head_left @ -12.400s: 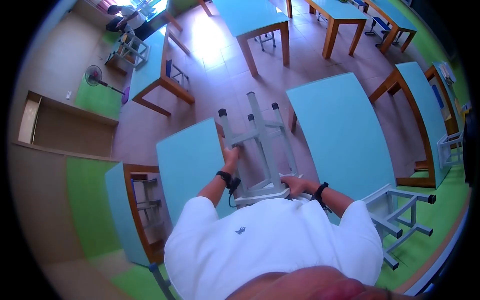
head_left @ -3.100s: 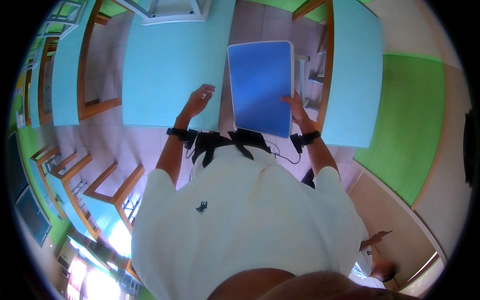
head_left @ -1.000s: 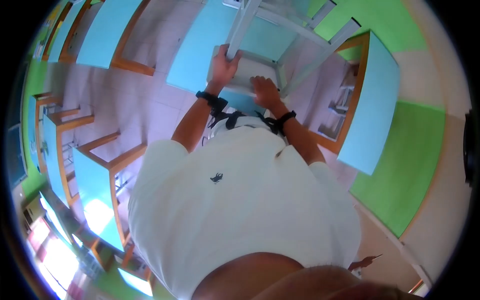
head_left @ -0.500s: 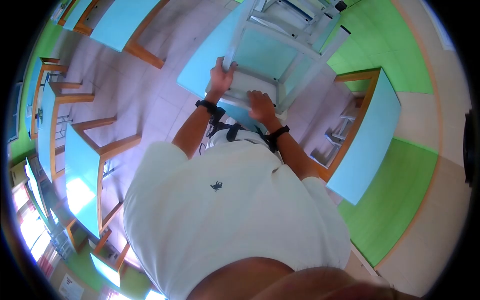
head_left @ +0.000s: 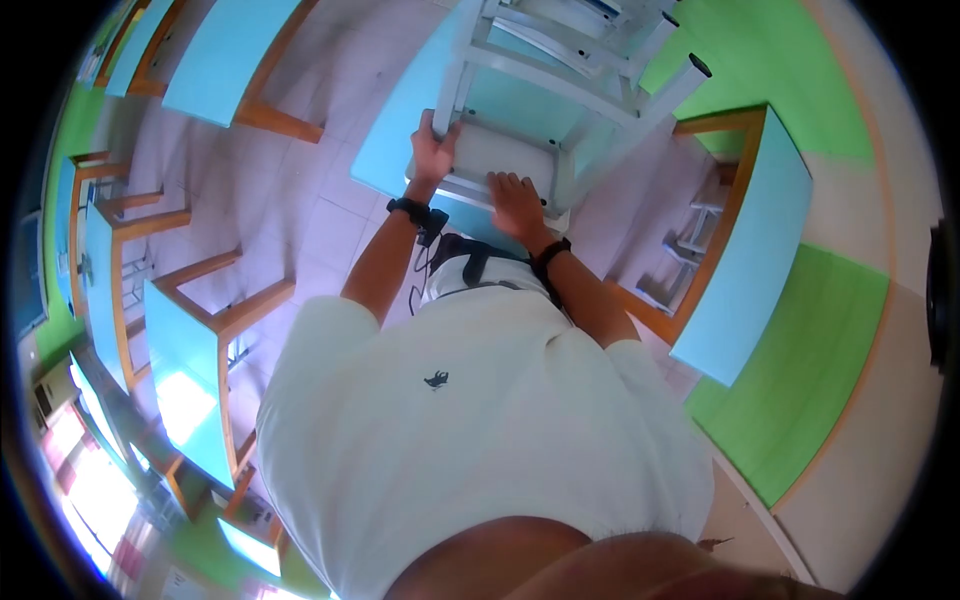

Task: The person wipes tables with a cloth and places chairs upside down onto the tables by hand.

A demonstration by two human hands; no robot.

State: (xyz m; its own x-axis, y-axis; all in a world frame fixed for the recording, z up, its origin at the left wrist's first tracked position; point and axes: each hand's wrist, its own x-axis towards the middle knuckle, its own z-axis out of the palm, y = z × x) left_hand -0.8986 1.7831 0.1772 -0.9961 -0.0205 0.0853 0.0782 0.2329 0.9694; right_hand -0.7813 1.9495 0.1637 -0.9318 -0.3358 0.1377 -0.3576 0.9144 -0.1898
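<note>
Upside down on a light-blue table point(head_left: 385, 150), a stool with a pale metal frame point(head_left: 545, 88) has its legs pointing up and away from me. My left hand point(head_left: 433, 152) is wrapped round the foot of one leg, beside the seat's underside. At the seat's near edge, my right hand point(head_left: 517, 207) has its fingers curled over the rim. The inside of that grip is partly hidden. Both wrists carry black bands.
Another upturned stool point(head_left: 600, 12) is partly in view behind. To the right stands a blue table point(head_left: 755, 250) with stools point(head_left: 680, 255) beneath it. More blue tables point(head_left: 190, 385) with wooden frames line the left, on a tiled floor point(head_left: 335, 225).
The view has tilted and shifted slightly, and the stool's legs appear nearer. Both hands keep their places on the stool.
</note>
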